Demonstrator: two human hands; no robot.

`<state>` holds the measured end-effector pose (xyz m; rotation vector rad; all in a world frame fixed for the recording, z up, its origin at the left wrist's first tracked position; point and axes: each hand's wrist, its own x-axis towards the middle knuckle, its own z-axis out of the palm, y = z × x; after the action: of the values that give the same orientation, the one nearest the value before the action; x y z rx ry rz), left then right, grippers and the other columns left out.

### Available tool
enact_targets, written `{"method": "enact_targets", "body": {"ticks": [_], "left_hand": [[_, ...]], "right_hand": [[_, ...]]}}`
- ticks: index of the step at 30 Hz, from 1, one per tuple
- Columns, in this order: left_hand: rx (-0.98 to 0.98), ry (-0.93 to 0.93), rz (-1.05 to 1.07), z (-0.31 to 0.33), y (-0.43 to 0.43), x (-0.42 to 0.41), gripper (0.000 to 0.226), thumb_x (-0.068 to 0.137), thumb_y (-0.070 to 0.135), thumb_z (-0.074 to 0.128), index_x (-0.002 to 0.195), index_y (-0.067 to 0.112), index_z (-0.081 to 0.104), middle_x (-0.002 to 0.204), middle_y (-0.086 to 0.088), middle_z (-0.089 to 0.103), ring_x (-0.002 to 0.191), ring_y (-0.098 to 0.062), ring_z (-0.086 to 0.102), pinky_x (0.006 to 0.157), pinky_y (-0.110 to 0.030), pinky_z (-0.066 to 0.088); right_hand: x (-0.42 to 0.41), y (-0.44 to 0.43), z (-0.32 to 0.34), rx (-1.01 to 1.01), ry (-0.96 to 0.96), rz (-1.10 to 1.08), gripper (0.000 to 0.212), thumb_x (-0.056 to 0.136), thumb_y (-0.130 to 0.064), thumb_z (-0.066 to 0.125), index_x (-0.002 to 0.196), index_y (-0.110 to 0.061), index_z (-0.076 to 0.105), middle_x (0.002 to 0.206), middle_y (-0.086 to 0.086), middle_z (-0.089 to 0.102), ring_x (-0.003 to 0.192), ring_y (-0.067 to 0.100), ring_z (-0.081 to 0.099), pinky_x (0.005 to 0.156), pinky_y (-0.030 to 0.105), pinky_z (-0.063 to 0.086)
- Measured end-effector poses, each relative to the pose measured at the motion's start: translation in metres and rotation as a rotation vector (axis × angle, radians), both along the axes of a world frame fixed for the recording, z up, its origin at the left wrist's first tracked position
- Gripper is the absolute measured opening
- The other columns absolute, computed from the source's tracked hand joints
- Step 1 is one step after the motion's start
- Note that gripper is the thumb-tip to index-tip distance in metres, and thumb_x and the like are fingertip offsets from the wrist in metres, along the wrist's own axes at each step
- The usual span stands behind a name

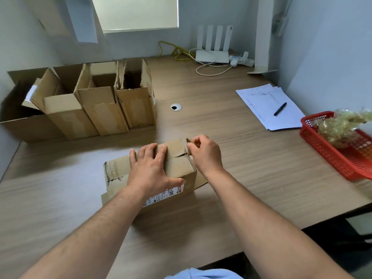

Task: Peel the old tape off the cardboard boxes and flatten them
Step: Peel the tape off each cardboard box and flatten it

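Head view, looking down on a wood-grain surface (231,137) spreading under both hands and out past the fingers on every side. Beyond the left fingers and off to their left, well apart: a row of open boxes (80,109), four of them, upright, flaps up, touching side by side, not yet flattened. Directly under the fingers: a cardboard box (179,170), lying on the surface, top face shut but torn and ragged along the seam, printed label on the near face below the left thumb. Well to the right of the right fingers: a red basket (326,150) with a wad of peeled tape (340,125) in it. Between basket and right fingers, farther back: a sheaf of papers (267,105).

Left hand (150,168): lies flat on the box top, fingers (161,152) spread and nearly straight, thumb hooked over the near edge. Grips nothing, only pins the box down. Right hand (205,156): fingers curled tight, thumb and forefinger pinching a small tab (188,140) at the box's far right corner, just beside the left fingertips. Tape end or torn cardboard: cannot tell.

Judged step: opening of the peel on this box. Calls next for a steady pull of the tab back along the seam, low and slow to spare the cardboard, left hand bearing down meanwhile. Then calls for dropping the strip in the basket and collapsing the box.
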<state>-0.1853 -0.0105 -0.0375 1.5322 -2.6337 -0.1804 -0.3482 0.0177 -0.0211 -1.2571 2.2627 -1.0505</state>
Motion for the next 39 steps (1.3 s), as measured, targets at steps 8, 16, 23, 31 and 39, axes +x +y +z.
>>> {"method": "enact_targets", "body": {"ticks": [8,16,23,31,39], "left_hand": [[0.005,-0.018,-0.067,0.006,0.018,-0.123,0.122,0.047,0.093,0.042,0.148,0.029,0.016,0.15,-0.004,0.021,0.139,-0.023,0.008,0.117,-0.048,-0.007],[0.023,-0.028,-0.106,0.006,0.024,-0.264,0.118,0.05,0.092,0.048,0.146,0.03,0.021,0.149,-0.003,0.023,0.139,-0.025,0.012,0.117,-0.048,-0.002],[-0.004,-0.026,-0.094,0.004,0.016,-0.309,0.122,0.046,0.095,0.04,0.146,0.029,0.022,0.147,-0.003,0.025,0.137,-0.025,0.015,0.117,-0.047,0.003],[-0.011,-0.024,-0.068,0.003,0.01,-0.329,0.124,0.042,0.096,0.034,0.145,0.029,0.025,0.146,-0.003,0.027,0.135,-0.025,0.018,0.117,-0.046,0.004],[0.01,-0.024,-0.072,0.003,0.009,-0.33,0.121,0.045,0.094,0.04,0.146,0.029,0.022,0.147,-0.002,0.025,0.136,-0.026,0.016,0.117,-0.046,0.003]], "right_hand": [[-0.138,0.024,0.018,-0.177,-0.063,-0.029,0.008,0.086,-0.016,0.064,0.093,-0.012,0.063,0.091,0.002,0.064,0.086,0.018,0.059,0.073,0.026,0.044],[-0.342,0.068,0.017,-0.186,0.122,-0.31,0.013,0.09,-0.017,0.06,0.098,-0.008,0.063,0.112,0.01,0.058,0.093,0.028,0.061,0.076,0.028,0.042],[-0.466,0.095,0.008,-0.078,0.196,-0.685,0.041,0.09,-0.019,0.056,0.128,-0.014,0.04,0.11,0.017,0.067,0.1,0.039,0.062,0.073,0.037,0.04],[-0.505,0.087,-0.015,0.085,0.396,-0.541,0.021,0.087,-0.022,0.059,0.104,-0.011,0.065,0.117,0.019,0.053,0.111,0.037,0.045,0.089,0.042,0.041],[-0.493,0.086,-0.014,0.214,0.48,-0.505,0.052,0.095,-0.047,0.041,0.137,-0.015,0.046,0.129,0.022,0.045,0.115,0.037,0.048,0.1,0.046,0.032]]}}
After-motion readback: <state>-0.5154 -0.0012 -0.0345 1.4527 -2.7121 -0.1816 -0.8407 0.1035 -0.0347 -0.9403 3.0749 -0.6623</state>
